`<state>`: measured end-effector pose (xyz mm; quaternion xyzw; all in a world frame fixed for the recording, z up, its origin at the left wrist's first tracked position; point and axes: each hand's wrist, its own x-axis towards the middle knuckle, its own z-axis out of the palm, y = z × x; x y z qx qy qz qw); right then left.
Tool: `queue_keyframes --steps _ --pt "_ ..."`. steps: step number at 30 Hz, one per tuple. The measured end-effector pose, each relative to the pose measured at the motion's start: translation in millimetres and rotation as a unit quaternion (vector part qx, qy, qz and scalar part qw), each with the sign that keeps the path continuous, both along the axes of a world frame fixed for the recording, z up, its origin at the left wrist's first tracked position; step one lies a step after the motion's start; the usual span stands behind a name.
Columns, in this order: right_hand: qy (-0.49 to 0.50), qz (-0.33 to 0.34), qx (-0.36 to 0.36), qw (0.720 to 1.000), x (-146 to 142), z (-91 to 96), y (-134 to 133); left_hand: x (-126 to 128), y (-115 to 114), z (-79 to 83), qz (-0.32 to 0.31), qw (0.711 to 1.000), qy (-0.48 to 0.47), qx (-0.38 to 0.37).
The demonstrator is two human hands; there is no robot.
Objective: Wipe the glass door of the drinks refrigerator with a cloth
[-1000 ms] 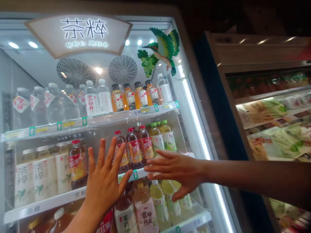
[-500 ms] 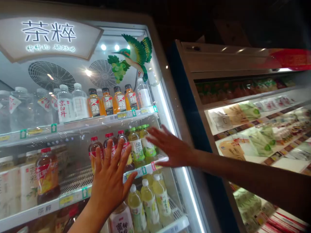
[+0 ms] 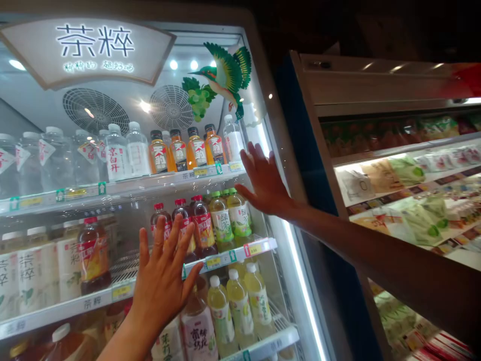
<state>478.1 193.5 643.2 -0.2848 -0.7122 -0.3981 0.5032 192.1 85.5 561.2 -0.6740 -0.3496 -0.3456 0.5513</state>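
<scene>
My left hand (image 3: 161,281) lies flat with spread fingers on the glass door (image 3: 124,200) of a lit drinks fridge, over the red-capped tea bottles (image 3: 188,228) on the middle shelf. My right hand (image 3: 265,180) is also open, palm against the glass near the door's right edge, beside the green-capped bottles (image 3: 231,215) and just below the orange juice bottles (image 3: 188,150). Neither hand holds anything.
Water bottles (image 3: 75,155) fill the top shelf, pale green drinks (image 3: 240,306) the lower one. A sign with white characters (image 3: 93,47) and a bird sticker (image 3: 225,72) sit at the top. An open chiller (image 3: 406,170) with packaged food stands to the right.
My right hand has slid up and right across the glass, from the middle shelf toward the door's right edge. My left hand has stayed flat in about the same place.
</scene>
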Motion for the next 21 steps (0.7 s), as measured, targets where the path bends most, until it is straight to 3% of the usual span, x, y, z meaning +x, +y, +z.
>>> queue_keyframes --steps 1,3,5,6,8,11,13,15,17,19,21 --pt "-0.008 0.006 0.004 1.000 -10 -6.4 -4 -5 -2 -0.4 0.003 1.000 -0.002 -0.001" --pt "-0.118 0.042 0.012 0.992 -35 -37.9 -16 -17 -8 -0.7 0.012 1.000 -0.003 -0.003" --pt "-0.264 0.086 0.022 0.960 -57 -70.3 -28 -31 -14 -0.4 0.020 1.000 -0.003 -0.003" --pt "-0.314 0.100 0.028 0.944 -65 -77.5 -32 -38 -18 -0.2 0.025 1.000 -0.005 -0.002" --pt "-0.317 0.100 0.037 0.943 -74 -64.7 -32 -54 -26 0.2 0.034 0.999 -0.011 -0.004" --pt "-0.094 0.060 0.016 0.994 -82 -5.3 -22 -84 -37 -0.5 0.051 0.999 -0.016 -0.005" --pt "0.032 0.047 0.004 0.998 -100 18.4 -21 -107 -44 -1.9 0.060 0.998 -0.019 -0.004" --pt "0.013 0.057 0.008 0.998 -130 8.4 -31 -130 -50 -3.8 0.066 0.998 -0.023 -0.004" --pt "-0.109 0.079 0.013 0.991 -165 -23.9 -49 -154 -55 -5.6 0.072 0.997 -0.024 -0.008" --pt "-0.236 0.101 0.011 0.966 -195 -50.5 -64 -177 -59 -6.6 0.077 0.997 -0.024 -0.013" --pt "-0.276 0.109 0.008 0.955 -216 -50.9 -71 -197 -62 -6.8 0.078 0.997 -0.025 -0.017"
